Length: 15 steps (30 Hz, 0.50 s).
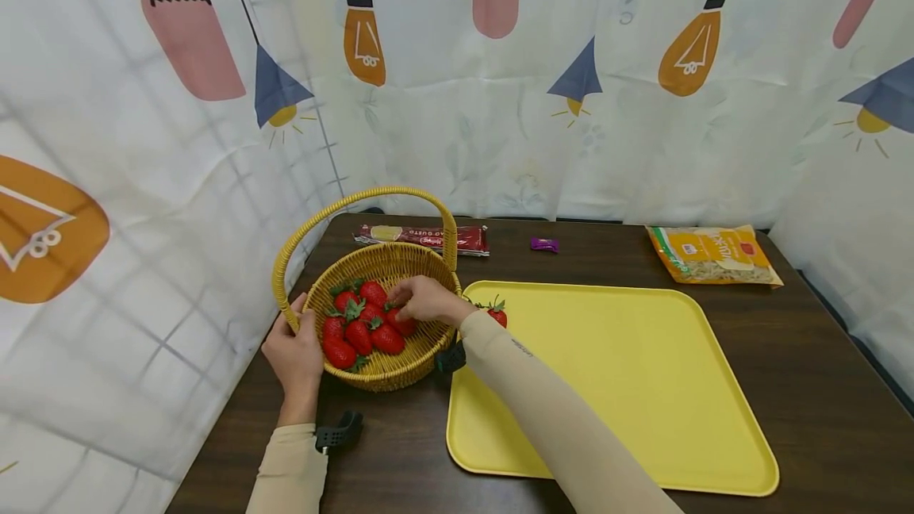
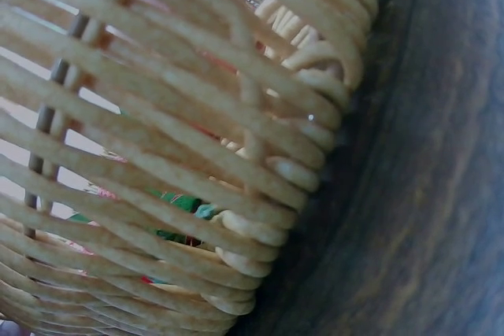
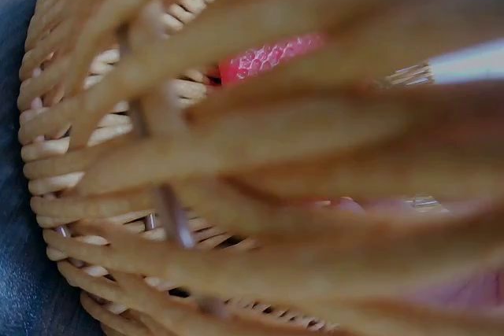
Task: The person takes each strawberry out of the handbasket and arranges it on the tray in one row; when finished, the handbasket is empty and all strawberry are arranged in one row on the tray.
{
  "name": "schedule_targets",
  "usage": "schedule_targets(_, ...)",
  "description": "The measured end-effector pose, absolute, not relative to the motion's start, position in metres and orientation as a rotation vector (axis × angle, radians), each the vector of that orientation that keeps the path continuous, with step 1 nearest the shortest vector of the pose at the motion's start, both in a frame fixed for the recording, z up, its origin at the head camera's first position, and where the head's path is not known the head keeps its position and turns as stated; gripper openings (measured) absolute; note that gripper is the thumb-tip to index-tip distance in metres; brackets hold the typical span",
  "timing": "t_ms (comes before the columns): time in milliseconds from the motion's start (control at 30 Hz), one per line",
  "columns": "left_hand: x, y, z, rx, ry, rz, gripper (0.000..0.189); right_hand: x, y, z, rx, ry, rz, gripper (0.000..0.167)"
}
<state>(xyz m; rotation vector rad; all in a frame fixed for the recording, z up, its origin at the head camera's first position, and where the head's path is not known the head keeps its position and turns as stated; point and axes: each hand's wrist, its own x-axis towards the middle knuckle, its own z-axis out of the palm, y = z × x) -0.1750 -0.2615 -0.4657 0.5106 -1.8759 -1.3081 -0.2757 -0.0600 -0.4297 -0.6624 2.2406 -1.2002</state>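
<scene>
Strawberries (image 1: 359,335) lie heaped in a yellow woven basket (image 1: 385,377), mostly towards its nine o'clock side. At that same nine o'clock edge, the left hand (image 1: 293,357) grips the basket near the handle's foot. The right hand (image 1: 428,300) reaches in over the rim from three o'clock, bent fingers at a strawberry; whether it is grasping or releasing this, I cannot tell. Another strawberry (image 1: 498,317) sits at the yellow tray's (image 1: 657,371) ten o'clock corner. A purple-wrapped piece (image 1: 544,245) lies at the basket's two o'clock.

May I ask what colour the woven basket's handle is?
The arched woven handle is yellow, head view.
</scene>
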Motion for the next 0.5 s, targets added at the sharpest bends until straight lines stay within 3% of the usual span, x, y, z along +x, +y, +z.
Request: schedule_targets(500, -0.1732, -0.2609, -0.4651, 0.521, -1.876, -1.29, 0.029, -0.2686, -0.0598, -0.4265, -0.832, 2.183, -0.998, 0.034)
